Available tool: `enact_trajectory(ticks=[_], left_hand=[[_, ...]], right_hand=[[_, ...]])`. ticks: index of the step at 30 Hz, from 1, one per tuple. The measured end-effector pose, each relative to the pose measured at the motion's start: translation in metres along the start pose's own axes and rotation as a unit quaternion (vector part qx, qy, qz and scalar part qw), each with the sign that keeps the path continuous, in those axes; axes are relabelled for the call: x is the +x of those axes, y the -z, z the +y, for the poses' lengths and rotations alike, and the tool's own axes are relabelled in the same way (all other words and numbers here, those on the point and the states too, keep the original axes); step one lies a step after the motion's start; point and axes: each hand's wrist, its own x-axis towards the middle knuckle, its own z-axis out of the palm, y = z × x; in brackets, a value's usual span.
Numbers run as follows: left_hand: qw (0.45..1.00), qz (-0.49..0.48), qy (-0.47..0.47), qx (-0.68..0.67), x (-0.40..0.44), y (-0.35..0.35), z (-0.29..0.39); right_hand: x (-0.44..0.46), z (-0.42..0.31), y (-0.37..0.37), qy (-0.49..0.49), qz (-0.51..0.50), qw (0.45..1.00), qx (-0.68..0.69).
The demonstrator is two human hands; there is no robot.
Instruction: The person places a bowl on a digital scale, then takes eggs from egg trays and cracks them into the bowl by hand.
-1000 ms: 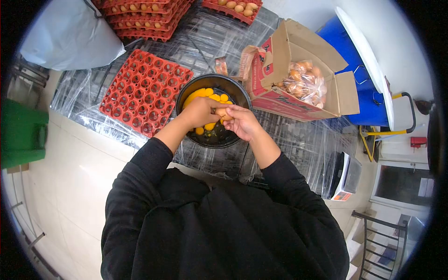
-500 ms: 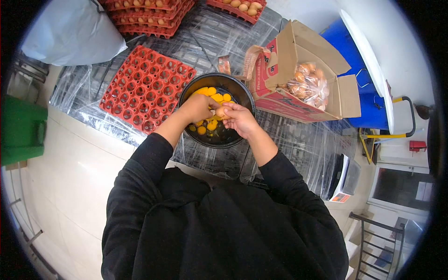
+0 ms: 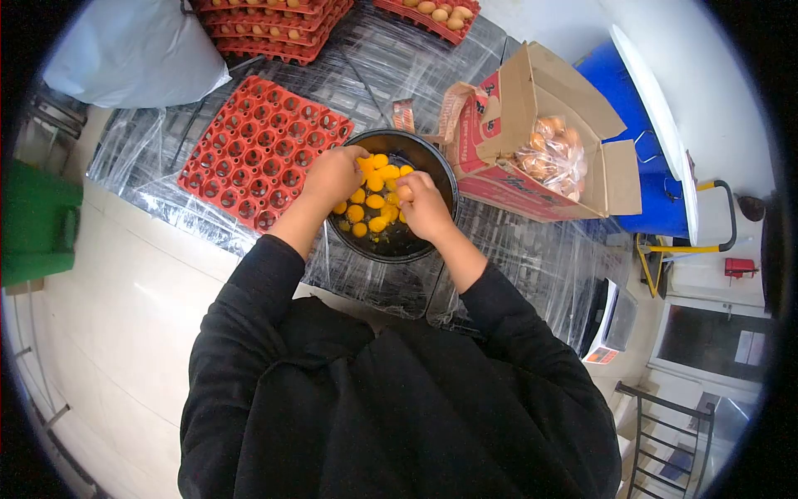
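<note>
A black bowl [image 3: 455,185] holds several yellow egg yolks [image 3: 376,201] in clear liquid. My right hand [image 3: 430,211] is over the bowl's right side, fingers closed round a brown egg [image 3: 405,192]; whether its shell is whole is hidden. Over the left rim is my left hand [image 3: 332,176], its fingers curled inward above the yolks. What those fingers hold, if anything, is out of sight. Left of the bowl lies a red egg tray [image 3: 264,150] with bare cups.
Stacked red trays of eggs [image 3: 278,32] and another egg tray [image 3: 432,15] stand at the back. A cardboard box [image 3: 519,179] right of the bowl contains a clear bag of brown shells or eggs [image 3: 552,158]. A grey bag [image 3: 137,58] sits at back left, blue bins [image 3: 665,195] at right.
My hands were together at an egg over the bowl. They have since moved apart, the left toward the far left rim, the right staying on the right with the egg. More yolks show.
</note>
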Motion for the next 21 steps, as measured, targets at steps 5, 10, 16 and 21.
enact_trajectory(ticks=[5,10,16,21], left_hand=[[0.991,-0.005,-0.071,-0.116,-0.006,0.014,0.04],[0.979,-0.016,-0.157,-0.129,-0.007,0.024,0.059],[0.961,-0.062,-0.166,-0.212,-0.011,0.037,0.074],[0.944,0.109,-0.23,-0.211,-0.011,0.066,0.071]], right_hand=[[0.008,-0.049,0.033,-0.321,-0.066,0.832,0.448],[0.004,-0.065,0.044,-0.304,-0.085,0.79,0.525],[-0.006,-0.079,0.066,-0.281,-0.043,0.763,0.581],[-0.005,-0.084,0.131,-0.122,0.17,0.838,0.505]])
